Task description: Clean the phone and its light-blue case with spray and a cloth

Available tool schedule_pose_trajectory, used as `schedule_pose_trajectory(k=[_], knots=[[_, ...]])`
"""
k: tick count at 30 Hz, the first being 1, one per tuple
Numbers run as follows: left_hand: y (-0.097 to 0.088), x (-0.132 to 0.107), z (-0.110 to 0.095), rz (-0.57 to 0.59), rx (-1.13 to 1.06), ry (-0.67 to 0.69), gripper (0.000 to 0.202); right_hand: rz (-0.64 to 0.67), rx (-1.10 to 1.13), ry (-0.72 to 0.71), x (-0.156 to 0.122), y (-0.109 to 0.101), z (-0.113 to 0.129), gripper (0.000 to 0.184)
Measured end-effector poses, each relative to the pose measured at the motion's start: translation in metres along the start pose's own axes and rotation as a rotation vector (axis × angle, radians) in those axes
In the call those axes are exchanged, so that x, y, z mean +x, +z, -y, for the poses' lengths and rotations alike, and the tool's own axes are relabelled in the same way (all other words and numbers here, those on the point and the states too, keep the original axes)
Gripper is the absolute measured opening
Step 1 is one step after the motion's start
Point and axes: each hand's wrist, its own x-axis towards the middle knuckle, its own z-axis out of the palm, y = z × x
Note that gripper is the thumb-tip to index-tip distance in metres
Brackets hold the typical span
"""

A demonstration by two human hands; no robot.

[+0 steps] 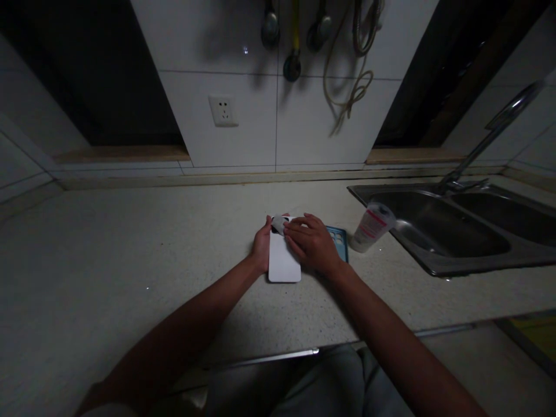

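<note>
A white smartphone (284, 263) is held back side up over the counter, its dark camera area at the top end. My left hand (261, 246) is closed around its left edge, thumb by the camera area. The fingers of my right hand (313, 243) press a small whitish wipe (278, 223) against the phone's upper part, partly covering the camera area. Just right of that hand lies a blue phone case (341, 246) with camera cutouts, partly hidden behind the hand. A clear plastic cup (372, 227) with red print stands beyond it, looking tilted.
The pale speckled counter (108, 255) runs along a tiled wall with a power socket (223, 111). A double steel sink (456, 231) with a tall faucet (490, 139) is set in at right. Pipe fittings (292, 66) and a looped cord (358, 90) hang on the wall.
</note>
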Motion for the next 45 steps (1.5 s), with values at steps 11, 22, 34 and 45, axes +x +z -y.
schedule_pose_trajectory(k=[11, 22, 34, 45], knots=[[0.001, -0.002, 0.002, 0.041, -0.034, -0.035, 0.056, 0.004, -0.032, -0.02, -0.001, 0.004, 0.003, 0.031], [0.002, 0.0, 0.002, -0.005, 0.015, -0.076, 0.068, -0.063, -0.125, 0.073, -0.001, 0.006, 0.005, 0.027], [0.005, -0.002, 0.003, -0.034, 0.072, -0.074, 0.071, -0.012, -0.091, 0.056, -0.001, 0.006, 0.012, 0.029], [0.001, 0.001, 0.002, -0.028, 0.083, -0.033, 0.068, 0.049, -0.039, 0.012, -0.005, 0.009, 0.009, 0.035]])
